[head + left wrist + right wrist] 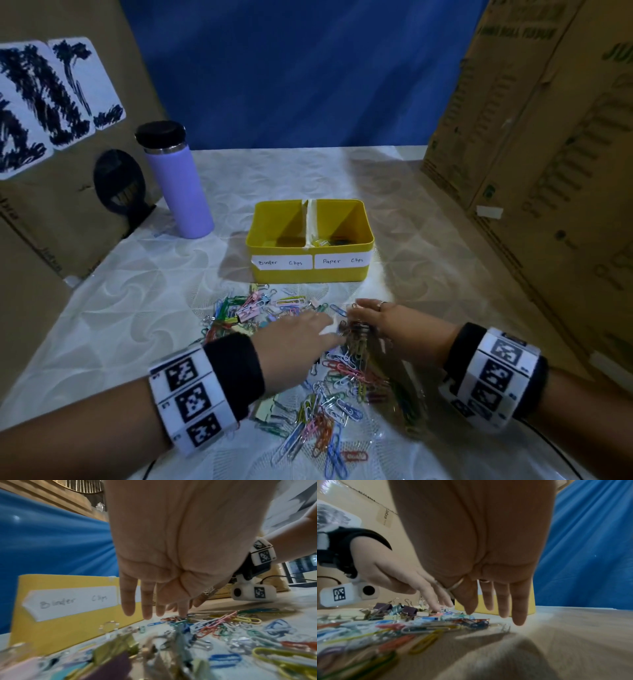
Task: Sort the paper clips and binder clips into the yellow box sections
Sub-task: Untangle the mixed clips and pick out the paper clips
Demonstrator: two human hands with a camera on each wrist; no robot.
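Yellow box (pixel 310 274), plastic, 2 sections split by a white divider, stands mid-tabletop, labels "Binder Clips" and "Paper Clips". The paper-clip section holds a few clips; binder section contents unclear. Loose pile of paper clips (pixel 337 380) and binder clips (pixel 250 308) lies between box and near edge on a white embossed tablecloth (pixel 120 308). Left hand (pixel 296 342) and right hand (pixel 387 325) are over the pile, fingers extended, gripping nothing. Purple bottle (pixel 178 185) back left; cardboard walls both sides.

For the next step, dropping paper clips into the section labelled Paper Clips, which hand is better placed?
Probably the right hand. It hovers over the paper clips on the same side as the Paper Clips section of the yellow box; the left hand would need to cross over.
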